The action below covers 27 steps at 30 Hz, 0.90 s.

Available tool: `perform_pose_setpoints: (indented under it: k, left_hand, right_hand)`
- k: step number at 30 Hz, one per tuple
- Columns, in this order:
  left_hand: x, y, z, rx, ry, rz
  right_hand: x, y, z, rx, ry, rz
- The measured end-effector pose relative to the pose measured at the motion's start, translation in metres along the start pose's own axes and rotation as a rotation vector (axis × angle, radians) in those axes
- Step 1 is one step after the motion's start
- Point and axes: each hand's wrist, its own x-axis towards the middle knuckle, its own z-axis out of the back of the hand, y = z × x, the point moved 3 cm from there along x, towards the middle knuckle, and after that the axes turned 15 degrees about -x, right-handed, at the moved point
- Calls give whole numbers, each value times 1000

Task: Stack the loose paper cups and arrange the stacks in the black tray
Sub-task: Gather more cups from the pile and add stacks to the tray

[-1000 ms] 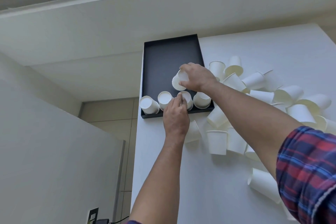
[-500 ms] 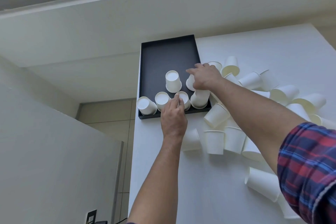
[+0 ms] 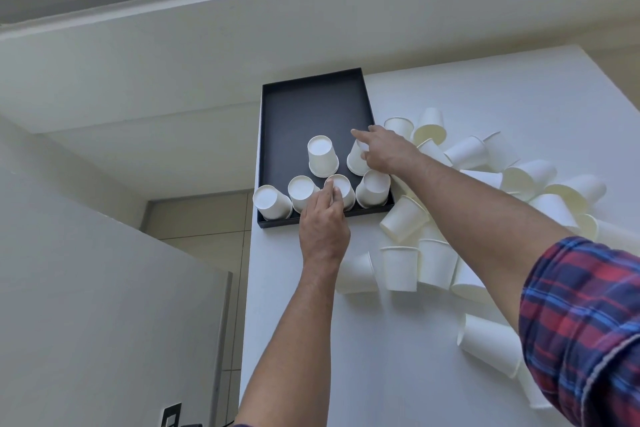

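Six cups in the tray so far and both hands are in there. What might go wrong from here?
1. The tray overhangs the table's left edge; pressing its near-left corner, where the corner cup sits, may tip it.
2. The right hand is at a cup tight against the row; its forearm could topple the cup below.
3. The left hand may nudge neighbours.

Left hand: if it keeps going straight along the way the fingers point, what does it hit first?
The left hand already has its fingers on the third cup in the near row. Straight beyond that lies the lone upside-down cup further into the black tray, probably next, though depth is unclear.
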Motion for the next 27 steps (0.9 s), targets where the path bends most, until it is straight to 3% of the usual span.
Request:
perform_pose_setpoints:
  k: [5, 8, 10, 12, 15, 20, 27]
  left_hand:
    - [-3, -1, 8, -15, 4, -40]
    - [-11, -1, 14, -44, -45, -62]
    - [-21, 0, 16, -77, -78, -59]
    - [-34, 1, 16, -91, -73, -54]
    - [-55, 3, 11, -107, -4, -37]
    - [-81, 5, 0, -48, 109, -11]
    - [-95, 6, -8, 4, 202, 98]
  right_hand:
    - [-11, -5, 4, 61, -42, -34]
    - [-26, -11, 13, 154, -257, -12]
    - [-43, -13, 19, 151, -451, 90]
    - [-59, -15, 18, 57, -544, 239]
    - [-74, -20, 12, -62, -462, 407]
    - [-80, -24, -5, -118, -326, 377]
    - [-119, -17, -6, 16, -541, 332]
